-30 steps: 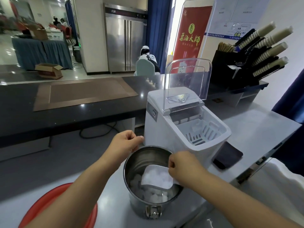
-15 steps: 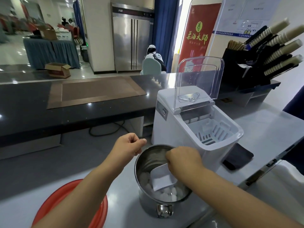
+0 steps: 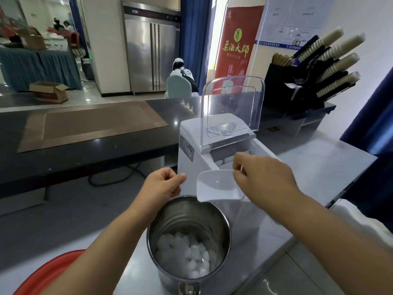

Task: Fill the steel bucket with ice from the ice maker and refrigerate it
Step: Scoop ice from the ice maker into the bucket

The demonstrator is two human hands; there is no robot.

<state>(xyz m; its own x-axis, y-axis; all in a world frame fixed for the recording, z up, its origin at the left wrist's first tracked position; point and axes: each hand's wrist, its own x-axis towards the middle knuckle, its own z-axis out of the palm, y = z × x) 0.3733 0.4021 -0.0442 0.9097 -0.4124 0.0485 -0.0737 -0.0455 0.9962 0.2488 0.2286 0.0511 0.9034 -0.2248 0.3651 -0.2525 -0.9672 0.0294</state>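
Observation:
The steel bucket (image 3: 187, 211) stands on the grey counter in front of me, with ice cubes (image 3: 187, 252) covering its bottom. Behind it is the white ice maker (image 3: 191, 145), its clear lid (image 3: 231, 107) raised. My right hand (image 3: 263, 177) pinches a clear plastic scoop (image 3: 217, 188) that hangs empty above the bucket's far rim. My left hand (image 3: 163, 184) hovers at the bucket's far left rim with fingers curled; whether it holds the bucket's handle I cannot see. My right hand hides the ice maker's basket.
A red basin (image 3: 49, 271) sits at the lower left. A black cup dispenser (image 3: 308, 81) stands at the back right. A dark bar counter with a brown mat (image 3: 95, 122) runs behind. A steel refrigerator (image 3: 151, 52) stands far back, and a person sits near it.
My right hand has lifted the scoop out of the bucket, emptied of ice, up toward the ice maker's opening. The ice now lies in the bucket. My left hand stays by the rim.

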